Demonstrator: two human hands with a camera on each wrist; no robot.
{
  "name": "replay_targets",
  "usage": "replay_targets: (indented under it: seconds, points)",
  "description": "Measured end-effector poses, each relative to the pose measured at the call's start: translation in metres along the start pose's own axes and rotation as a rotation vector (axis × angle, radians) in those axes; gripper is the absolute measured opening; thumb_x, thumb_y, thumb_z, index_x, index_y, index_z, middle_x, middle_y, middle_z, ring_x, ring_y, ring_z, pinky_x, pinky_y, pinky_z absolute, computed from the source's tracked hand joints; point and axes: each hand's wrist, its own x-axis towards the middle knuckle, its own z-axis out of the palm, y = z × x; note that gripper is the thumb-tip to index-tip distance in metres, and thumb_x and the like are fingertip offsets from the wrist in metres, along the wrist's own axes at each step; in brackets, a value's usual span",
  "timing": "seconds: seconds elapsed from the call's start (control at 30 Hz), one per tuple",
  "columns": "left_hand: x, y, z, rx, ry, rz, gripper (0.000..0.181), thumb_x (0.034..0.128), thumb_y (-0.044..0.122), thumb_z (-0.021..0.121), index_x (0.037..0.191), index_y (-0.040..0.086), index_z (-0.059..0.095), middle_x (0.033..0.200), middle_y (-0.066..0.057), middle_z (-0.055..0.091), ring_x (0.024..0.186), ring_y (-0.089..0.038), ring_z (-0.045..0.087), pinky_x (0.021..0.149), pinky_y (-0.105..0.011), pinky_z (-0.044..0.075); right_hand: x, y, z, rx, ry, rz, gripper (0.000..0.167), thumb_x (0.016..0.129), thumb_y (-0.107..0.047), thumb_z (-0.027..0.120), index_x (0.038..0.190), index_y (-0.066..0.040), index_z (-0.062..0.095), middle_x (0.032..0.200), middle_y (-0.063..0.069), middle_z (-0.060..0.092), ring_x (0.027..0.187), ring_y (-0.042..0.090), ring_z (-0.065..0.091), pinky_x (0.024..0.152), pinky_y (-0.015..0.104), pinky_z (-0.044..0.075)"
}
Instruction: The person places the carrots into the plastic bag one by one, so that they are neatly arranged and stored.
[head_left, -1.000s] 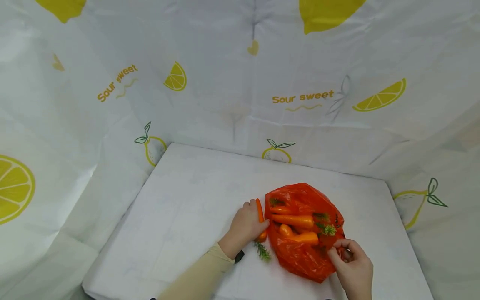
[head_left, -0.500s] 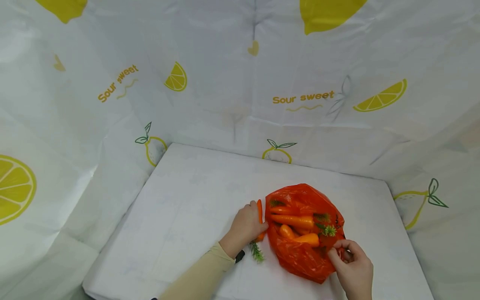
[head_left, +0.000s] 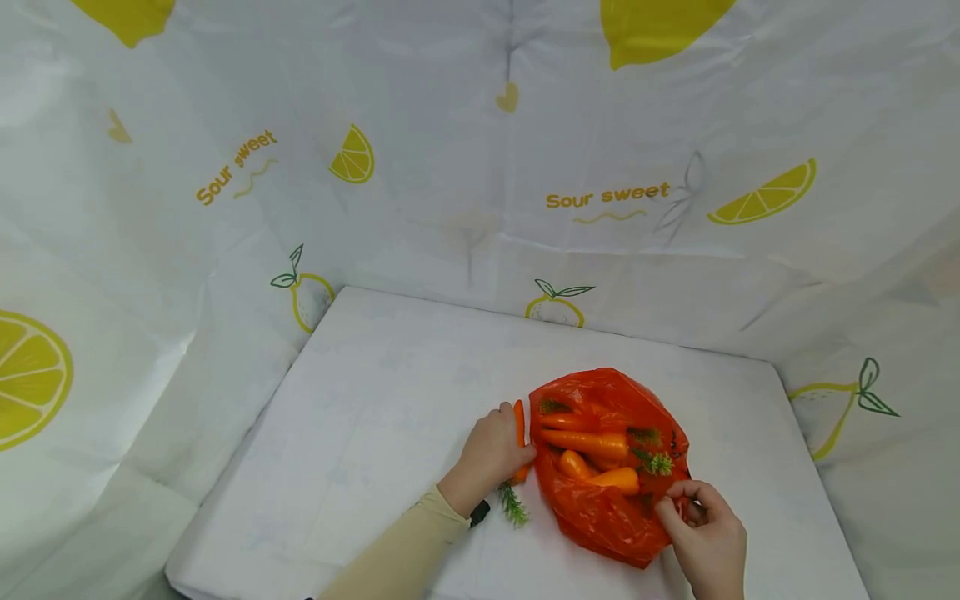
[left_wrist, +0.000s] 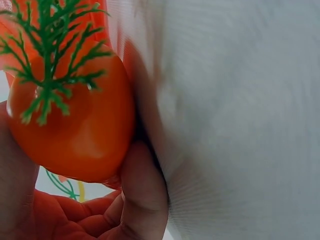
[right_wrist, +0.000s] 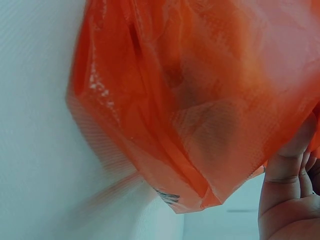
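Observation:
My left hand (head_left: 487,454) grips a carrot (head_left: 520,425) on the white table, just left of a red plastic bag (head_left: 600,533). In the left wrist view the thick end of this carrot (left_wrist: 82,135) faces the camera, with its green sprig (left_wrist: 47,75) on top. The thumb and fingers curl round its sides. The bag lies open, and several orange carrots (head_left: 588,439) with green tops show in it. At the bag's right edge my right hand (head_left: 712,537) pinches the plastic. The right wrist view shows the bag's side (right_wrist: 135,115) and part of the hand (right_wrist: 285,195).
The white tabletop (head_left: 375,400) reaches left and behind the bag. A white sheet (head_left: 420,192) printed with lemons and "Sour sweet" hangs round its back and sides. A small black object (head_left: 480,512) sits at the left wrist.
The carrot in my left hand has turned slightly, and its green sprig has shifted left toward the wrist. My right hand and the bag stay nearly where they were.

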Motion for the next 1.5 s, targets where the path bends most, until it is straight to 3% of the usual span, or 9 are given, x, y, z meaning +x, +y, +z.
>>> replay_targets:
  seconds: [0.37,0.57,0.9,1.2,1.5]
  points:
    - [-0.002,-0.002,-0.009,0.007,-0.010,-0.015,0.046,0.0884,0.030,0.086,0.110,0.003,0.056,0.087,-0.007,0.060,0.065,-0.019,0.057,0.059,-0.029,0.050,0.003,0.002,0.003,-0.004,-0.004,0.004,0.020,0.091,-0.002,0.080,0.108,-0.005,0.071,0.079,-0.001,0.063,0.059,0.010,0.054,0.050,0.024,0.046]
    - [-0.004,-0.001,-0.017,-0.032,0.002,-0.016,0.044,0.0879,0.030,0.084,0.110,0.004,0.057,0.085,-0.005,0.059,0.064,-0.019,0.057,0.057,-0.028,0.050,0.004,0.003,0.003,-0.007,-0.005,0.009,0.021,0.091,-0.002,0.081,0.109,-0.005,0.071,0.082,-0.002,0.065,0.060,0.010,0.056,0.051,0.023,0.048]
    - [-0.008,0.006,-0.048,-0.061,0.045,0.011,0.039,0.0895,0.029,0.079,0.112,0.006,0.057,0.085,-0.004,0.059,0.063,-0.018,0.059,0.055,-0.026,0.050,0.004,0.001,0.002,-0.004,-0.015,0.023,0.022,0.092,-0.003,0.081,0.111,-0.003,0.070,0.086,-0.002,0.066,0.062,0.009,0.058,0.053,0.022,0.050]
    - [-0.007,0.012,-0.071,-0.073,0.065,0.017,0.046,0.0921,0.031,0.081,0.121,0.004,0.058,0.090,-0.004,0.060,0.066,-0.016,0.061,0.056,-0.024,0.053,0.003,0.001,0.002,-0.008,-0.001,0.025,0.021,0.091,-0.003,0.081,0.110,-0.004,0.071,0.086,-0.002,0.066,0.063,0.009,0.060,0.053,0.022,0.052]
    - [-0.007,0.024,-0.093,-0.055,0.127,0.109,0.051,0.0925,0.037,0.078,0.127,0.005,0.058,0.090,-0.003,0.060,0.065,-0.015,0.060,0.057,-0.025,0.053,0.005,0.001,0.001,-0.003,-0.001,0.009,0.021,0.091,-0.003,0.081,0.109,-0.004,0.071,0.082,-0.003,0.066,0.061,0.009,0.057,0.052,0.022,0.049]
